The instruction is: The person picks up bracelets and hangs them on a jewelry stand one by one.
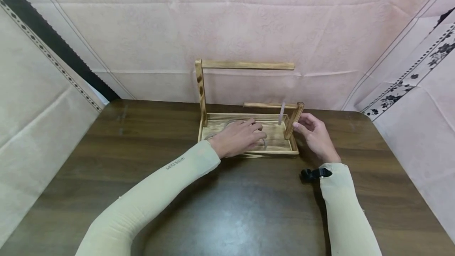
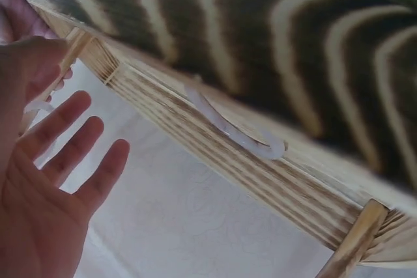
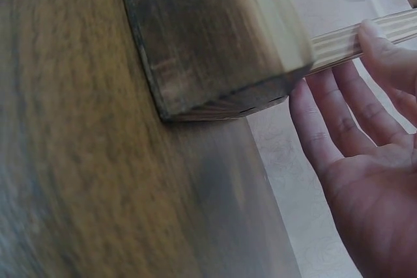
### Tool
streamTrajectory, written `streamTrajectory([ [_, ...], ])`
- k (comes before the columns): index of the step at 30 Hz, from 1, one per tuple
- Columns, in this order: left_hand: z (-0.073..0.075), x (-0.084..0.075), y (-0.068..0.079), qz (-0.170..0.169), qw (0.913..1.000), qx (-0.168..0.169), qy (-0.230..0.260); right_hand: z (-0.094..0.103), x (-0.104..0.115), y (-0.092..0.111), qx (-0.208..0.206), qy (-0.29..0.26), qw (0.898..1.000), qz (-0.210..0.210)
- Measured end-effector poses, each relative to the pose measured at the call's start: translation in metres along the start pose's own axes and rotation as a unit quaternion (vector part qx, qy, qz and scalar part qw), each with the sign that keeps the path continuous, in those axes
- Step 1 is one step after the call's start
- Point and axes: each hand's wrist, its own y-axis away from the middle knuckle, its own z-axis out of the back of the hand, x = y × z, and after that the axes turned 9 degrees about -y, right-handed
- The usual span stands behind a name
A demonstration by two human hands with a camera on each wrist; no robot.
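Observation:
A wooden jewelry stand (image 1: 249, 154), with a shallow tray base and two posts carrying bars at different heights, sits on the table. My left hand (image 1: 237, 137) hovers over the tray, palm down. Its fingers (image 2: 98, 161) are spread and loosely straight in the left wrist view. Clear bangles lie under and around it, one bangle (image 2: 234, 131) showing inside the tray. Another translucent bangle (image 1: 282, 113) hangs from the short lower bar (image 1: 270, 105). At the right end, my right hand (image 1: 317, 137) pinches the short post (image 3: 335, 47) between thumb and fingers.
The taller left post (image 1: 201, 94) holds a long upper bar (image 1: 249, 65) above the tray. A brown wooden table (image 1: 227, 208) extends around the stand. Pale patterned cloth (image 1: 213, 31) hangs close behind it and along both sides. A black strap (image 1: 314, 174) is on the right wrist.

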Motion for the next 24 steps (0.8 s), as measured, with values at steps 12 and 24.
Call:
streamTrajectory([
  [12,-0.001,0.008,-0.007,-0.008,0.9953,0.078,0.057,-0.001,0.001,0.001,-0.003,0.007,1.0,-0.005],
  [24,-0.002,0.01,-0.018,-0.035,0.9908,0.104,0.079,-0.001,0.004,0.001,0.004,0.006,1.0,-0.006],
])
